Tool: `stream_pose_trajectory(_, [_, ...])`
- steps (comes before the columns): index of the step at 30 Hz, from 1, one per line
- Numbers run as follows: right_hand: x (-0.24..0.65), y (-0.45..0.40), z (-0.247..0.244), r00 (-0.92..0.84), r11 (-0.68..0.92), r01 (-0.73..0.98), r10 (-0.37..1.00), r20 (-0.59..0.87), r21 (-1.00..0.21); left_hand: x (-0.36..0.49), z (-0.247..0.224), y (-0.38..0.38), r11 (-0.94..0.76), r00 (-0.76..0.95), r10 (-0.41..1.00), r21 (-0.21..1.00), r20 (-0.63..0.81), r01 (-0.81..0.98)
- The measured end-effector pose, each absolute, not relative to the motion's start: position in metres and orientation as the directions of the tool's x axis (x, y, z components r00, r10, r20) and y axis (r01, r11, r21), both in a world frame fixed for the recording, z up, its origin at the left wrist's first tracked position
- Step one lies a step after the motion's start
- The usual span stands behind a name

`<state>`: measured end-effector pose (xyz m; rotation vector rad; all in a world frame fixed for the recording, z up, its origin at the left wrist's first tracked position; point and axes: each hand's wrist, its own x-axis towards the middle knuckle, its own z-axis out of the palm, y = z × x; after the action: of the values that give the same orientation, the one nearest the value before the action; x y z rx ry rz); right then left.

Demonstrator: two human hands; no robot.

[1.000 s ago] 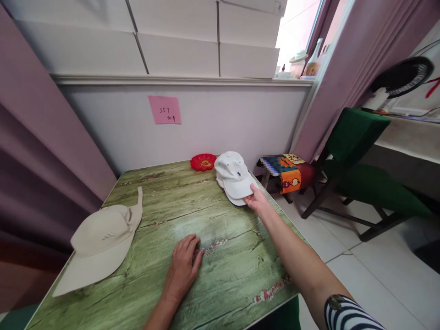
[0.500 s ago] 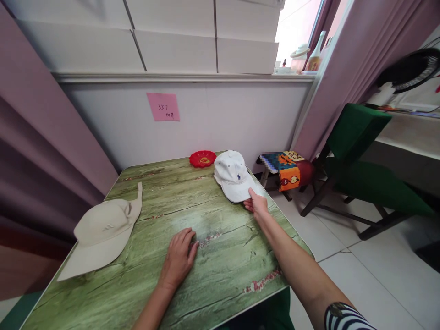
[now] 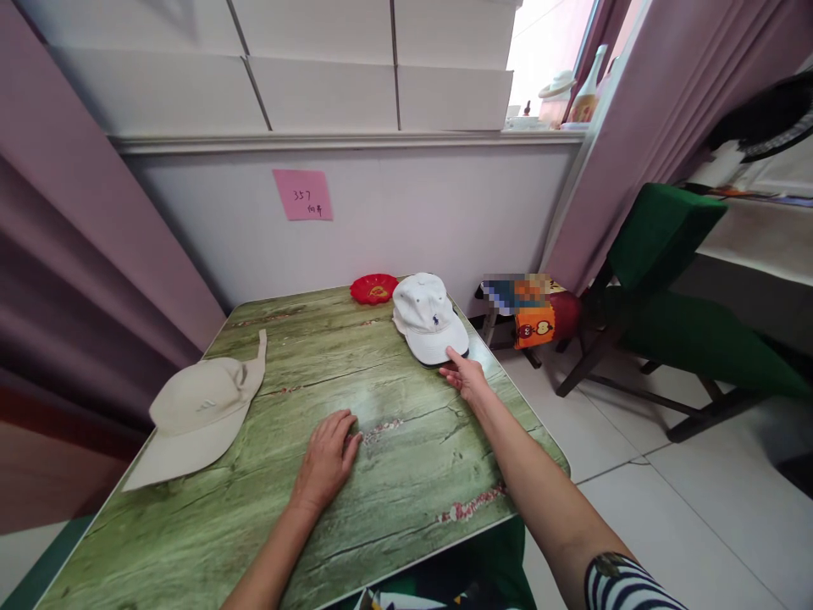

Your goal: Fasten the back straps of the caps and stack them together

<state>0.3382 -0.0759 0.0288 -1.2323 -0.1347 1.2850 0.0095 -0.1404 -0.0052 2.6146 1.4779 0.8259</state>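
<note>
A white baseball cap [image 3: 421,305] with a small dark blue logo sits on the green wood-grain table [image 3: 311,364] near its far right corner, brim facing me. At the brim's front edge is my right hand [image 3: 465,374], its thumb against the brim and its fingers spread apart just below. My left hand [image 3: 329,453] lies loosely on the tabletop with nothing in it, fingers stretched. To its left, a beige cap [image 3: 200,407] rests near the table's left edge, its strap pointing away from me.
A red scalloped dish [image 3: 373,289] stands behind the white cap by the wall. A pink note [image 3: 303,195] is stuck on the wall. Right of the table are a stool with a patterned cover [image 3: 534,326] and a green chair [image 3: 666,237]. Purple curtains hang at both sides.
My right hand has loosened from the white cap's brim, its fingers parting below the edge. The cap sits about where it was. My left hand stays on the table; the view shifts slightly.
</note>
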Motion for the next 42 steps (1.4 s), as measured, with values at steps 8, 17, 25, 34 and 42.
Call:
stream_pose_trajectory(8, [0.326, -0.062, 0.036, 0.375, -0.118, -0.774, 0.706, -0.600, -0.622, 0.011, -0.002, -0.143, -0.539, 0.414, 0.815, 0.268, 0.406, 0.799])
stream_pose_trajectory(17, [0.308, -0.092, 0.025, 0.532, 0.036, -0.760, 0.609, -0.589, -0.649, 0.013, 0.001, -0.147, -0.526, 0.409, 0.830, 0.288, 0.380, 0.800])
stream_pose_trajectory(25, [0.288, -0.135, 0.020, 0.452, -0.027, -0.740, 0.720, -0.526, -0.672, 0.017, 0.006, -0.159, -0.506, 0.391, 0.848, 0.331, 0.357, 0.796])
stream_pose_trajectory(34, [0.232, -0.167, -0.008, 0.288, -0.186, -0.139, 0.932, -0.219, -0.973, -0.008, 0.002, -0.161, -0.452, 0.192, 0.874, 0.605, 0.446, 0.655])
stream_pose_trajectory(42, [0.182, -0.124, -0.008, 0.000, 0.043, 0.333, 0.999, 0.046, -0.942, -0.154, 0.058, -0.103, -0.040, -0.371, 0.727, 0.575, 0.578, 0.817])
